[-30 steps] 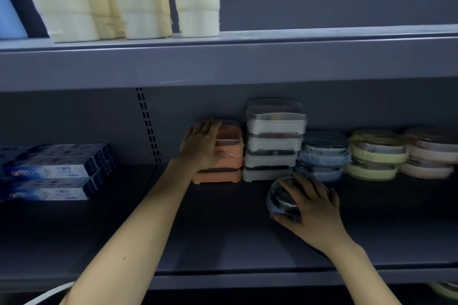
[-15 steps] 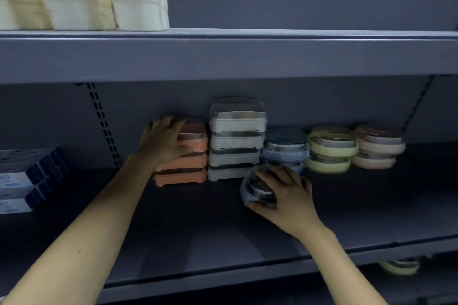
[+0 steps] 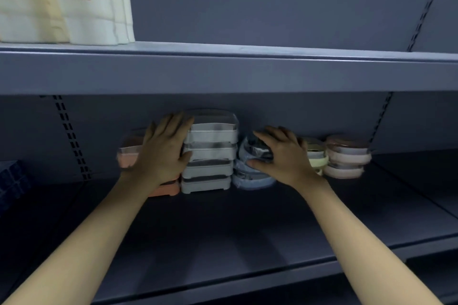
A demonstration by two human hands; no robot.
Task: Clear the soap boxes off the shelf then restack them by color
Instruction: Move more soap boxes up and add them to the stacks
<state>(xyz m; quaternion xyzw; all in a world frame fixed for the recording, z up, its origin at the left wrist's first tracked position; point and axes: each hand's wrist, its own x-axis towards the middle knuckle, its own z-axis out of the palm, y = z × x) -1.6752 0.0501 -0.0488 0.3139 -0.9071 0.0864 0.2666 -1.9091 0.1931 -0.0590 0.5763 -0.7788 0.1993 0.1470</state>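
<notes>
Left hand: a person's left hand (image 3: 164, 153) lies with fingers straight over the front of the orange soap boxes (image 3: 128, 157), fingertips up at the top corner of the white stack beside them
Right hand: the right hand (image 3: 281, 153) grips a round blue soap box (image 3: 255, 151), fingers curled over its top and thumb under its near edge, on top of the blue stack
Orange soap boxes: stacked at the left end of the row, at the back of the middle shelf (image 3: 223, 230); mostly hidden behind the left hand, blurred, count unclear
White soap boxes (image 3: 210, 153): four rectangular boxes with clear lids, stacked upright, touching the orange stack on one side and just beside the blue stack on the other
Blue stack (image 3: 252, 179): round boxes under the held one, lowest resting on the shelf
Yellow soap boxes (image 3: 316, 156): round, stacked just right of the blue ones, partly hidden by the right hand
Pink soap boxes (image 3: 345, 156): three round boxes stacked at the right end of the row
Upper shelf (image 3: 247, 69): cream refill pouches (image 3: 81, 2) with red lettering stand at its left
Far left: dark blue cartons (image 3: 13, 181) at the frame edge, well apart from the soap boxes
</notes>
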